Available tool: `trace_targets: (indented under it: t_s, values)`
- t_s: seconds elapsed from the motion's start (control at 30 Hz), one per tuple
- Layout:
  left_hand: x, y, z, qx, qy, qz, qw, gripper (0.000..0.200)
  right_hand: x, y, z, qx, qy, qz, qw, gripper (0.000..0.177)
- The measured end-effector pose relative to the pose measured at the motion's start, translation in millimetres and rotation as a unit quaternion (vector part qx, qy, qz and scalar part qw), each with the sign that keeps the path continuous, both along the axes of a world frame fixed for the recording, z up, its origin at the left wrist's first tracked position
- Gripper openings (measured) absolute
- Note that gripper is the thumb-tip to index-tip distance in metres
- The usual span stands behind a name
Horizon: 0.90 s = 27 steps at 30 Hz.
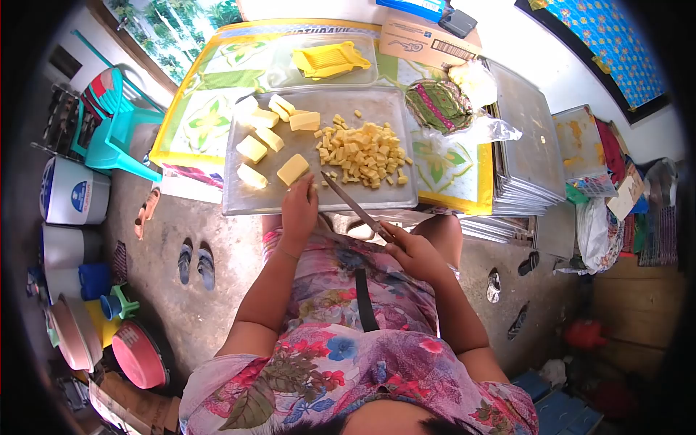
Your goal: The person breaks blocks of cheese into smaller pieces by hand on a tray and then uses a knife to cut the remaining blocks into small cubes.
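My right hand (415, 254) is wrapped round the handle of a knife (351, 204), its blade slanting up and left over the near edge of the metal tray (239, 196). My left hand (299, 210) reaches over that edge, fingers bent together at the lower side of a pale yellow block (293, 170) that looks like butter or cheese. A few small bits lie by the knife tip. Several more yellow blocks (252, 148) sit on the tray's left half, and a heap of small yellow cubes (366, 152) covers its right half.
Behind stands a clear tray (279, 72) with a yellow wrapper (330, 59). A cardboard box (424, 43), a green patterned cloth (438, 105) and plastic bags (496, 129) lie on the table's right. Stacked metal trays (525, 138) stand beyond. A turquoise chair (123, 134) is at left.
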<state>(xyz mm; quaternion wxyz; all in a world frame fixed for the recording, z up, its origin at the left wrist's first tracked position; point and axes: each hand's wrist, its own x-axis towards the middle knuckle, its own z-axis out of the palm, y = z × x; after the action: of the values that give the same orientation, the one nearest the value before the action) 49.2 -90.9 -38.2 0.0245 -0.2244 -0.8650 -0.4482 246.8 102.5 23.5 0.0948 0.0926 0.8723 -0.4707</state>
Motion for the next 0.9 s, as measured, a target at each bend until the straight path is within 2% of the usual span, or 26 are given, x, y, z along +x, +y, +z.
trace_targets:
  t_s: [0.03, 0.13, 0.23, 0.33, 0.43, 0.73, 0.9]
  values:
    - [-1.9, 3.4, -2.5, -0.001, 0.014, -0.003, 1.000, 0.030, 1.6, 0.9, 0.0, -0.006, 0.007, -0.009, 1.000, 0.051]
    - [-10.1, 14.1, -5.2, -0.012, 0.152, -0.043, 0.987, 0.022, 6.1, 3.5, 7.9, -0.023, -0.030, -0.035, 0.999, 0.051]
    - [-10.7, 29.5, 5.4, -0.021, 0.155, -0.041, 0.987, 0.017, 15.6, 11.6, 0.2, -0.009, -0.032, -0.049, 0.998, 0.050]
    - [-12.8, 46.2, 12.7, -0.069, 0.100, -0.050, 0.991, 0.016, 24.7, 17.8, -2.2, -0.042, -0.039, -0.060, 0.997, 0.049]
    - [-14.4, 60.2, 9.7, -0.074, 0.102, -0.055, 0.990, 0.019, 33.3, 25.9, 0.1, -0.055, -0.060, -0.048, 0.996, 0.048]
    - [-29.3, 68.6, 12.8, -0.114, 0.093, -0.105, 0.984, 0.022, 49.4, 39.8, -11.6, -0.067, -0.002, -0.038, 0.997, 0.049]
    - [-32.8, 66.8, 4.1, -0.129, 0.131, -0.110, 0.977, 0.022, 50.8, 40.8, -12.6, -0.095, 0.009, -0.044, 0.995, 0.049]
